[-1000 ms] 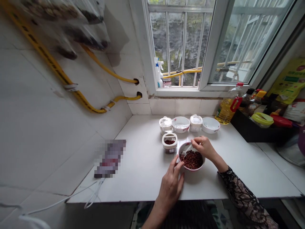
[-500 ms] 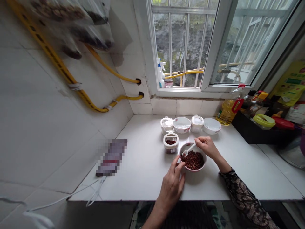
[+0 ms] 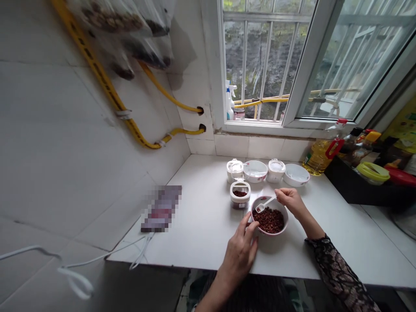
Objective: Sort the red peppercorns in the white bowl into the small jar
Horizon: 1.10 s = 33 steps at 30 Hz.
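**A:** The grip first: the right hand (image 3: 290, 202) is closed, its thumb and fingertips pinching the handle of a small white plastic spoon (image 3: 267, 202). The left hand (image 3: 239, 255) is spread, its fingers against the side of a round white ceramic bowl with a pink rim (image 3: 269, 234). I can't tell whether they clamp it or only steady it.

**B:** Where's the spoon's head?

**A:** At the bowl's inner edge, just above a heap of dark red grains (image 3: 269, 221). Whether it holds any grains is hard to tell. The bowl sits on a white countertop (image 3: 195, 216), with a small square white jar (image 3: 239, 204) just beside it. The jar's clear lid stands open, and it has a shallow layer of the same grains inside.

**B:** So which step is this?

**A:** It looks like spooning grains out of the bowl, with one hand on the spoon and the other at the bowl.

**B:** And what would the next move call for?

**A:** A level spoon and a steady bowl, since the grains are small and would scatter easily. The gap to the open jar is short, so any lift needs only a small, careful swing.
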Each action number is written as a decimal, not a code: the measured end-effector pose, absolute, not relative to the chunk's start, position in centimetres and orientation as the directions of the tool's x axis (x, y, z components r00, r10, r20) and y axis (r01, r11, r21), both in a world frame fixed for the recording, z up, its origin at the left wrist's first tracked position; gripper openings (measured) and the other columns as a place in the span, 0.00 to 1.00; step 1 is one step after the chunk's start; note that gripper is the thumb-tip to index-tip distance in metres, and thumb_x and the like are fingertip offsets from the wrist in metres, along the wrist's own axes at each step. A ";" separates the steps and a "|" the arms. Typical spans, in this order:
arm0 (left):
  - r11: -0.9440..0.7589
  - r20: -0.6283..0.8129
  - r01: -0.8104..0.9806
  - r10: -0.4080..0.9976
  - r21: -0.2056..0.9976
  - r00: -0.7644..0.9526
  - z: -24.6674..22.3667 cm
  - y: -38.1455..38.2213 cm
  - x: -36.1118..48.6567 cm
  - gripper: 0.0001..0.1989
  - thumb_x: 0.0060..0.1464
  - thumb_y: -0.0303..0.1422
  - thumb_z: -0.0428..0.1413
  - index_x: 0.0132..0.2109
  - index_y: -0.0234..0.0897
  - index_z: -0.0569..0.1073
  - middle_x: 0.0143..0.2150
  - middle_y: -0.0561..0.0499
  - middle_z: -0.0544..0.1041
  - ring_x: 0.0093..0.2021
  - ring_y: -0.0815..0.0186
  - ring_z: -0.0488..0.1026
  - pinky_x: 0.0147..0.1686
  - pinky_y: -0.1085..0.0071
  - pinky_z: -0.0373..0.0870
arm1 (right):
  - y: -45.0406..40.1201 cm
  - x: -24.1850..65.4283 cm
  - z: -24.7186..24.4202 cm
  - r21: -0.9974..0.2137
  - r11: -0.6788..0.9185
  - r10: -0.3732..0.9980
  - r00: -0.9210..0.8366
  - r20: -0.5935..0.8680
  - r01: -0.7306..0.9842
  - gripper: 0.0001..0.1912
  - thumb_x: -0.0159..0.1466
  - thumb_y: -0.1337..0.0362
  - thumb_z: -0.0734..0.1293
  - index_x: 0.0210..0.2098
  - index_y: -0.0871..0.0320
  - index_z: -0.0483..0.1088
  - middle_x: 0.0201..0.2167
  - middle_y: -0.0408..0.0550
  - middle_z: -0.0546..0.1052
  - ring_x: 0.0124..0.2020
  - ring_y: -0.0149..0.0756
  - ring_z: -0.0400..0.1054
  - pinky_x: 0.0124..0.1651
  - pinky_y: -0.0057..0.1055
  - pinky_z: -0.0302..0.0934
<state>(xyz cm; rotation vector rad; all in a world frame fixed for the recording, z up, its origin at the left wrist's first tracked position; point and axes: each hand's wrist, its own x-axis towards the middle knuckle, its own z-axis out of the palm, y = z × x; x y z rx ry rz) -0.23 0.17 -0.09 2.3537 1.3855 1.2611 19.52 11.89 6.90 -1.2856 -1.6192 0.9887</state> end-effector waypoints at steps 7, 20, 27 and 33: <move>-0.572 0.598 0.661 0.769 0.487 0.225 -0.1 0.2 -0.2 0.23 0.57 0.20 0.49 0.59 0.39 0.61 0.65 0.37 0.63 0.63 0.55 0.66 0.55 0.61 0.73 | 12.6 18.8 8.3 -0.938 0.201 0.979 -0.076 0.187 0.282 0.29 0.54 0.39 0.65 0.13 0.56 0.58 0.12 0.40 0.58 0.17 0.26 0.48 0.22 0.28 0.42; -0.580 0.602 0.657 0.764 0.481 0.233 -0.3 0.3 -0.2 0.22 0.58 0.21 0.48 0.59 0.37 0.61 0.65 0.36 0.62 0.63 0.56 0.66 0.55 0.61 0.73 | 12.2 13.1 10.8 0.022 0.741 0.410 -0.479 0.776 0.671 0.20 0.69 0.64 0.58 0.20 0.57 0.60 0.17 0.41 0.67 0.22 0.29 0.57 0.46 0.33 0.54; -0.573 0.606 0.669 0.763 0.473 0.224 -0.1 0.1 -0.2 0.22 0.59 0.21 0.48 0.59 0.38 0.62 0.65 0.37 0.62 0.63 0.56 0.67 0.54 0.63 0.73 | 12.3 18.4 10.6 -0.267 0.645 0.646 -0.323 0.692 0.716 0.23 0.67 0.61 0.58 0.16 0.56 0.53 0.12 0.37 0.60 0.18 0.28 0.52 0.35 0.30 0.54; -0.577 0.613 0.676 0.756 0.458 0.230 -0.3 0.2 -0.3 0.22 0.58 0.21 0.48 0.59 0.38 0.62 0.65 0.37 0.63 0.62 0.56 0.68 0.53 0.63 0.74 | 11.7 19.3 8.3 -0.217 0.610 0.720 -0.418 0.554 0.762 0.23 0.66 0.62 0.58 0.15 0.57 0.54 0.12 0.39 0.62 0.18 0.27 0.50 0.37 0.31 0.52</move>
